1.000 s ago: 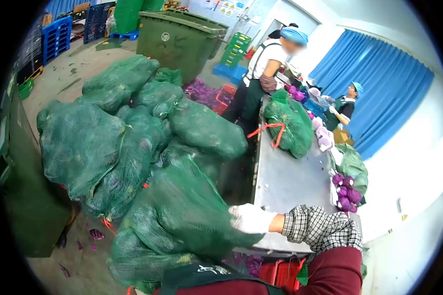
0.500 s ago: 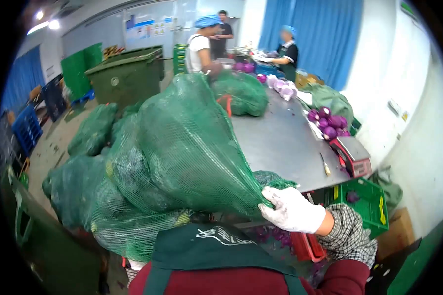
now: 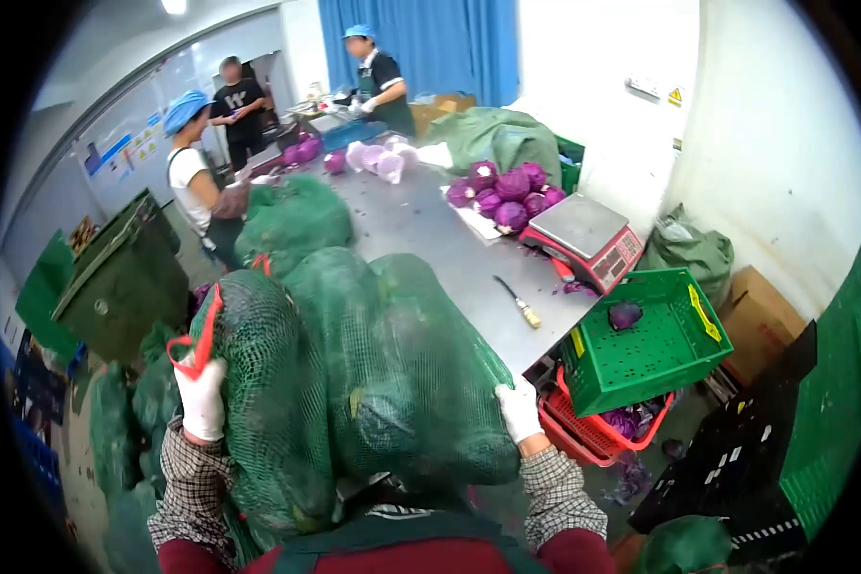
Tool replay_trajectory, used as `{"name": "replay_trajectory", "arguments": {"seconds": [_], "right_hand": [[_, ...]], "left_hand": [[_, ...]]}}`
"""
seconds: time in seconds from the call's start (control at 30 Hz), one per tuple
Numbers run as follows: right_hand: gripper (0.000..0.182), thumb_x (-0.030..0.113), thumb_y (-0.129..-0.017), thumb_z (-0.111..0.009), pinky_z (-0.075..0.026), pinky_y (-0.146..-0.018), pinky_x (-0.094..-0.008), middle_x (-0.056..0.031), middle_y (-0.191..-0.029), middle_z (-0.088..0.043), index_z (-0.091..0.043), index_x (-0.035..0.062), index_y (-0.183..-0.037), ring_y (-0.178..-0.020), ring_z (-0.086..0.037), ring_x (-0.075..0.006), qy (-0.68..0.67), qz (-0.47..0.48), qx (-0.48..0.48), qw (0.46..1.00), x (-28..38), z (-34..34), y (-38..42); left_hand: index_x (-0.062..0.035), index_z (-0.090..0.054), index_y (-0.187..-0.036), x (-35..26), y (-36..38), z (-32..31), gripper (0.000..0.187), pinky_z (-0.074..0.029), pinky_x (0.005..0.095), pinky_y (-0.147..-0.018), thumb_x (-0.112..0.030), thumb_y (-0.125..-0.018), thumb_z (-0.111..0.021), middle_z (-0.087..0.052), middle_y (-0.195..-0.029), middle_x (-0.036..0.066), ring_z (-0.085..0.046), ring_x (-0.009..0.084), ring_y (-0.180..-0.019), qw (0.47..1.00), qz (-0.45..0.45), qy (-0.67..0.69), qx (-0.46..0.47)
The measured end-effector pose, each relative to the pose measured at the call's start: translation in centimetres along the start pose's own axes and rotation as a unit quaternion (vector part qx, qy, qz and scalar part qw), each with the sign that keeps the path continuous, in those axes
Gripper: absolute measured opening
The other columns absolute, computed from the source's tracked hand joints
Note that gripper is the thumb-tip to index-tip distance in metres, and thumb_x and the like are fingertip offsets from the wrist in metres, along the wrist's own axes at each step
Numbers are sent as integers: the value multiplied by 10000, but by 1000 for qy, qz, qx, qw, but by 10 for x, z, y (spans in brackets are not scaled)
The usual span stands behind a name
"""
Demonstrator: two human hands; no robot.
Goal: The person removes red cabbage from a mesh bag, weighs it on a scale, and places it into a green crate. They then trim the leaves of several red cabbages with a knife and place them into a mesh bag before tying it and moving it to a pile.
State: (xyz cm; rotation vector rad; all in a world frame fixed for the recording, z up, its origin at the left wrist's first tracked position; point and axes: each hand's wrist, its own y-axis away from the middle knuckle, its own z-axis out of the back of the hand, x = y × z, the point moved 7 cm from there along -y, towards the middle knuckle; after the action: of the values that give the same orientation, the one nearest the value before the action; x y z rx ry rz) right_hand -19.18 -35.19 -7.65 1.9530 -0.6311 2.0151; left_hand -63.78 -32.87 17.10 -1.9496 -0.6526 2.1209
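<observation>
Both hands are gloved in white and grip a bulging green mesh sack of cabbages (image 3: 364, 383), held up against the person's chest between them: the left hand (image 3: 202, 400) is closed on the sack's left side just below its red tie loop (image 3: 193, 346), and the right hand (image 3: 519, 409) is clenched on the lower right corner. The step in hand looks like hoisting the sack onto the grey steel counter (image 3: 421, 230), whose near edge lies just beyond the hands. Setting it down would call for a forward heave onto the bare patch ahead of the hands, short of the yellow-handled knife (image 3: 518, 303) to the right of the right hand and the second green mesh sack (image 3: 292, 218) further ahead. A green plastic crate (image 3: 646, 349) sits just right of the right hand.
</observation>
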Motion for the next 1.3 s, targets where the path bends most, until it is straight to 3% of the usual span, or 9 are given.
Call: {"name": "replay_trajectory", "arguments": {"seconds": [0.13, 0.17, 0.37, 0.5, 0.57, 0.77, 0.97, 1.23, 1.3], "right_hand": [[253, 192, -768, -551, -442, -608, -445, -212, -720, -575, -566, -5, -926, -655, -566, -359, 254, 95, -66, 960, 9, 11, -97], [280, 218, -769, -554, -437, -636, -482, -246, -738, -577, -554, -7, -936, -679, -561, -416, 207, -16, -13, 978, 5, 12, -130], [257, 245, -793, -559, -463, -769, -454, -225, -905, -622, -574, 26, -928, -871, -592, -404, 365, 62, -88, 925, 10, -20, -255], [331, 293, -795, -574, -459, -826, -436, -216, -962, -623, -592, 20, -980, -944, -584, -386, 382, 13, -63, 922, 0, -20, -272], [353, 300, -805, -573, -464, -837, -429, -204, -984, -632, -602, 35, -1037, -945, -590, -379, 388, 6, -71, 919, 0, -21, -271], [341, 315, -854, -542, -463, -823, -471, -224, -953, -635, -565, 20, -1024, -920, -604, -393, 427, 63, -55, 900, -2, -37, -284], [485, 374, -891, -477, -413, -959, -412, -199, -1189, -580, -546, 17, -1213, -1115, -543, -342, 440, 6, 70, 895, -35, -58, -328], [438, 344, -920, -442, -403, -982, -409, -193, -1164, -590, -568, 18, -1184, -1110, -541, -340, 381, 69, 194, 901, -61, -41, -365], [383, 203, -859, -450, -410, -978, -386, -191, -1189, -580, -575, 64, -1193, -1122, -537, -313, 533, 278, 260, 756, -88, -32, -386]], "left_hand": [[11, -551, -1161, 43, -53, -66, 400, -490, 290, -730, -19, -763, -541, -628, -1003, 71, -609, 171, -815, 985, 84, 151, -19], [9, -545, -1170, 36, -64, -91, 402, -508, 311, -748, -28, -770, -537, -636, -1024, 88, -627, 192, -844, 971, 92, 220, -2], [22, -613, -1051, 117, -154, -131, 252, -506, 322, -777, -103, -835, -578, -658, -1007, 79, -633, 196, -842, 969, 52, 216, -106], [-28, -579, -729, 148, -195, -99, 142, -399, 294, -490, -129, -826, -604, -531, -636, -32, -465, 102, -509, 974, -68, -151, -154], [-57, -523, -689, 239, -201, -53, 201, -318, 285, -404, -156, -853, -584, -452, -575, -55, -377, 71, -447, 979, 1, -120, -162], [-52, -548, -726, 375, -132, 78, 195, -352, 311, -457, -201, -846, -586, -489, -611, -9, -427, 121, -504, 919, 150, -301, -205], [-46, -573, -764, 374, -60, 132, 213, -387, 337, -510, -245, -840, -588, -526, -647, 36, -477, 172, -562, 874, 205, -369, -242], [-39, -607, -814, 365, 20, 117, 266, -432, 372, -581, -305, -831, -590, -576, -695, 97, -544, 239, -638, 850, 244, -389, -258], [-37, -615, -827, 365, 39, 103, 283, -444, 381, -599, -320, -829, -591, -588, -706, 112, -561, 256, -658, 845, 252, -395, -259]]}}
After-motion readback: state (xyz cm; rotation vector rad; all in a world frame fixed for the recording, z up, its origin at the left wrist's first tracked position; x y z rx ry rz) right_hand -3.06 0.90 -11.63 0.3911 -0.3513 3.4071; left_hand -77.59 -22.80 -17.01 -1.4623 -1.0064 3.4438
